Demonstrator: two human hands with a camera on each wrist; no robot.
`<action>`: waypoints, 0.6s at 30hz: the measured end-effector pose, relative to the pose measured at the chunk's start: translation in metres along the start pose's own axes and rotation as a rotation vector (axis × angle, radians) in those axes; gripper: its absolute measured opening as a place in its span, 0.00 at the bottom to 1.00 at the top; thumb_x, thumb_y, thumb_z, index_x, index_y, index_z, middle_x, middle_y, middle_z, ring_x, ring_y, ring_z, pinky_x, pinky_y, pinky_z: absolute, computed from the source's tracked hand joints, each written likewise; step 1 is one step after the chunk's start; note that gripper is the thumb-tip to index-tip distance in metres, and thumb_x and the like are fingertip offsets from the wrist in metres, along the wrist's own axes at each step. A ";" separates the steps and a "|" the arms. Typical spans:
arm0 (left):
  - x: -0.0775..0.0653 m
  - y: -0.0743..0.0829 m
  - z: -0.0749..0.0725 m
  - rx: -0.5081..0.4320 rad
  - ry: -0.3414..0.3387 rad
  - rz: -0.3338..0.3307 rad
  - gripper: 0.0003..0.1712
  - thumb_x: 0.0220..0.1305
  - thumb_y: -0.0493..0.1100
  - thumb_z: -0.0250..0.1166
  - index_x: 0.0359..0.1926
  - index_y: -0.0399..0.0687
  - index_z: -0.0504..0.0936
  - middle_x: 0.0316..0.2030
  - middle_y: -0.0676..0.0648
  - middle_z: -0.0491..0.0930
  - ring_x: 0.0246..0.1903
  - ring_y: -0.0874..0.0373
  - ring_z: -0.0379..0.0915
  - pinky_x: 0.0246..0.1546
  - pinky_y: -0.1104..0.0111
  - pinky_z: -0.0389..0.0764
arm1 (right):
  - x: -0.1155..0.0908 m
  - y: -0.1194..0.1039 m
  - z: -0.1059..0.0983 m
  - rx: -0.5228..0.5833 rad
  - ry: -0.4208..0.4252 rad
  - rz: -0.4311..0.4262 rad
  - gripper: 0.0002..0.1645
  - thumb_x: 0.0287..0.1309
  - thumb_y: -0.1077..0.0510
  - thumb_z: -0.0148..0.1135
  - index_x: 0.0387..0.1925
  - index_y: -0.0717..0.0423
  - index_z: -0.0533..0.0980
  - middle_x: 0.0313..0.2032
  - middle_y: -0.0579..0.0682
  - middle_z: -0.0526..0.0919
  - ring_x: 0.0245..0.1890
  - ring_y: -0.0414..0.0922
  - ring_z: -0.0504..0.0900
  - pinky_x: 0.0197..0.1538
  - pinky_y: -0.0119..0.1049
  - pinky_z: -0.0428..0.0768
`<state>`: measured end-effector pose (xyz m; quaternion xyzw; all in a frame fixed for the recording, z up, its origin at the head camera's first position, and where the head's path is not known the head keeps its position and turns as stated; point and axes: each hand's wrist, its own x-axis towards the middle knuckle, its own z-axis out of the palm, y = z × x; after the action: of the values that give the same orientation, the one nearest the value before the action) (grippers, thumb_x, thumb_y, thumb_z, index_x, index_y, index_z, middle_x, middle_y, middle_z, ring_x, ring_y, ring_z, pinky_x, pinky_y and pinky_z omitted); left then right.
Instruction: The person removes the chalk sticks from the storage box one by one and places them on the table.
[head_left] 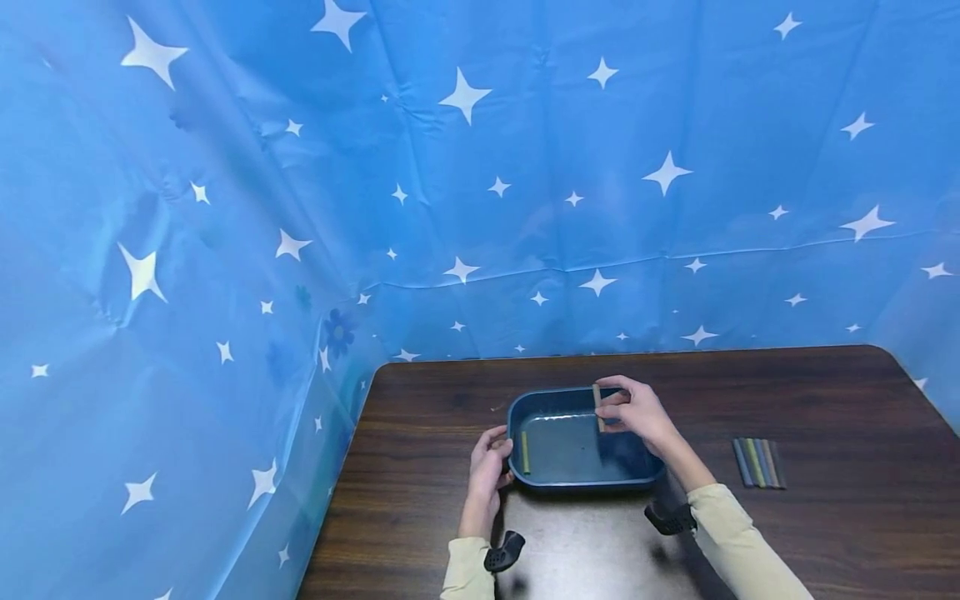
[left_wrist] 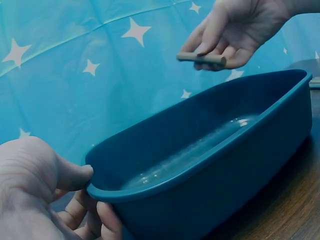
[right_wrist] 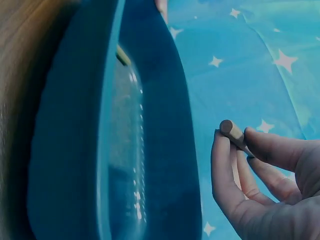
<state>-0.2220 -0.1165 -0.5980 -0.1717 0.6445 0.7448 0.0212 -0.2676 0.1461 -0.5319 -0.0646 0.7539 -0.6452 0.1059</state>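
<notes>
A deep blue rectangular tub (head_left: 577, 485) with rounded corners stands on the table. My left hand (head_left: 489, 468) grips its left end, the thumb over the rim and the fingers curled under it outside, as the left wrist view shows. Above the tub's right half, my right hand (head_left: 636, 412) pinches a tan, round, chalk-like stick (right_wrist: 234, 134) between thumb and fingertips. That stick is raised over the rim in both wrist views. Inside the tub, near its left wall, lies a yellow-green stick (head_left: 525, 452) of similar shape.
Several sticks in different colours (head_left: 759, 463) lie side by side in a row on the dark wooden table (head_left: 840, 408), right of the tub. Blue star-patterned sheeting (head_left: 525, 225) hangs behind and to the left. Each wrist wears a black device (head_left: 505, 552).
</notes>
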 end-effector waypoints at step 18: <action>0.002 -0.003 0.000 0.013 -0.012 -0.015 0.22 0.72 0.36 0.58 0.65 0.33 0.73 0.51 0.37 0.79 0.27 0.60 0.71 0.24 0.73 0.71 | -0.018 0.005 -0.061 -0.041 0.068 0.037 0.33 0.69 0.69 0.61 0.72 0.72 0.63 0.49 0.70 0.82 0.42 0.51 0.87 0.47 0.51 0.86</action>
<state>-0.2230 -0.1167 -0.6018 -0.1717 0.6478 0.7415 0.0317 -0.2646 0.2099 -0.5263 -0.0307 0.7713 -0.6292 0.0906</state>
